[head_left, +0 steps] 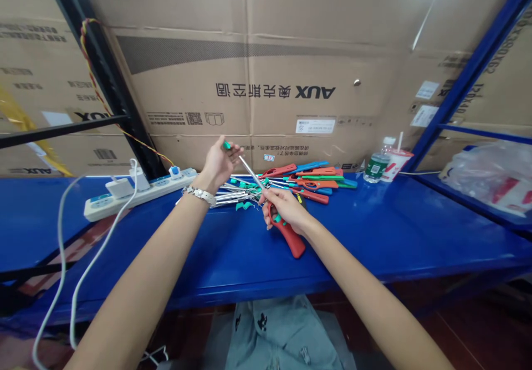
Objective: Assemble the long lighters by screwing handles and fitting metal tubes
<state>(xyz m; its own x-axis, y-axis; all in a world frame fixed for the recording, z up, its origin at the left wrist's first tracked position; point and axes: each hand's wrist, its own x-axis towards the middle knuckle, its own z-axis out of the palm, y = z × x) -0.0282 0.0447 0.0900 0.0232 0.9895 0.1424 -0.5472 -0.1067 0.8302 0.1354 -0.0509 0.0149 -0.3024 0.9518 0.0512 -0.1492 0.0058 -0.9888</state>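
My right hand [286,208] is closed around a red long-necked lighter [294,242], its handle pointing down toward me and its metal tube [251,170] slanting up to the left. Green plastic shows at the lighter's trigger opening. My left hand [222,162], with a watch [200,194] on the wrist, is raised beside the tube's tip. A small green plastic piece [226,145] sits at its thumb, with the fingers partly curled. Behind both hands lies a pile of similar lighters, including an orange one [318,184], tubes pointing left. Several green bits [244,206] lie among the tubes.
A white power strip [137,191] with plugs and white cables occupies the left of the blue table [374,237]. At the back right stand a water bottle [377,162] and a cup with a straw [398,165]. Large cardboard [270,60] forms the rear wall between metal posts.
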